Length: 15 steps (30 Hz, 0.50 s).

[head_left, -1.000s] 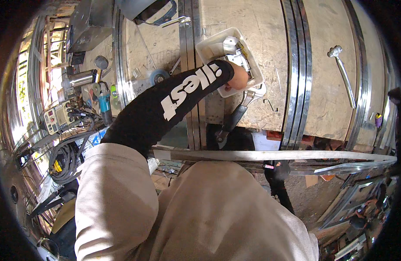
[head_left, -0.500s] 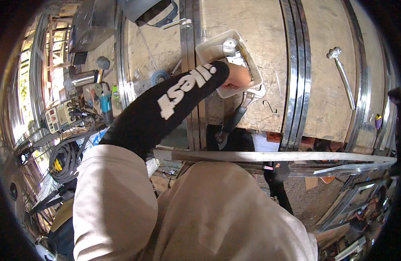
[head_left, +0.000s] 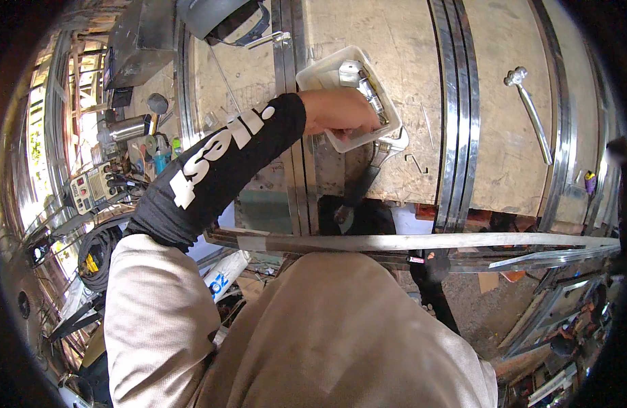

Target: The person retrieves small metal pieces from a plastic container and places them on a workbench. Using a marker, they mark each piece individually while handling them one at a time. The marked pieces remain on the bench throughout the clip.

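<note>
My left hand [head_left: 340,111] is down inside a white plastic bin [head_left: 360,144] on the workbench. Its fingers are curled among the bin's contents, and what they grip is hidden. Bright metal pieces [head_left: 351,71] lie in the bin beside the hand. A black sleeve [head_left: 225,170] covers my left forearm. Against the bin's near right corner lies an adjustable wrench [head_left: 389,147] with a dark handle. My right hand [head_left: 432,266] appears as a dark, shadowed shape at the bench's front edge, beside a small pink-and-white item [head_left: 416,260]; its fingers are indistinct.
Long metal bars [head_left: 456,122] run across the wooden bench top. A hammer [head_left: 529,112] lies at the right, with a bent metal hook [head_left: 415,163] near the wrench. A welding mask [head_left: 232,20] sits at the far left. Machine controls [head_left: 89,189] and coiled cables [head_left: 99,255] stand left.
My left hand stays in the bin, but its forearm has swung left and lower, so more of the bare hand and wrist shows. The whole view has shifted slightly.
</note>
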### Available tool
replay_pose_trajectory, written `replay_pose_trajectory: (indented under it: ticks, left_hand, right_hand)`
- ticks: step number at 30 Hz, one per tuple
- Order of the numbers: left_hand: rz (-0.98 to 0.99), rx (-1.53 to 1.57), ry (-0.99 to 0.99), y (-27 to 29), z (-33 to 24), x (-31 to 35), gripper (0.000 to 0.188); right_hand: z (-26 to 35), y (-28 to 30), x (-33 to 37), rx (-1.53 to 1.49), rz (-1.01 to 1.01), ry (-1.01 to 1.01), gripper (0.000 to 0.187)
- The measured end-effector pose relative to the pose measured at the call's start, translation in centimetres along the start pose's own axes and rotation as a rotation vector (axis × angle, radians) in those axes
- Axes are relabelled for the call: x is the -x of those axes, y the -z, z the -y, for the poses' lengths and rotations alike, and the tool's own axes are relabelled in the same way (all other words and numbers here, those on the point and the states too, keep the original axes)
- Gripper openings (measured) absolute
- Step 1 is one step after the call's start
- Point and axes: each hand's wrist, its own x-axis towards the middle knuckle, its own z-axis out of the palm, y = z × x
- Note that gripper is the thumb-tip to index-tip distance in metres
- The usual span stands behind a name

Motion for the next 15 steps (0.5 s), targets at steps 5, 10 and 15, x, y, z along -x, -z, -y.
replay_pose_trajectory:
  ticks: [5,10,15]
  left_hand:
    - [-0.050,-0.067,-0.165,-0.1,0.4,1.6,0.039]
    - [-0.134,-0.251,-0.249,-1.0,0.7,1.1,0.041]
    - [-0.348,-0.448,-0.398,-2.5,1.2,0.6,0.035]
  right_hand:
    - [0.1,0.0,0.2,0.011,0.015,-0.006,0.025]
    - [0.0,-0.2,0.5,0.020,0.036,-0.027,0.024]
    - [0.4,-0.3,0.4,0.034,0.099,-0.095,0.024]
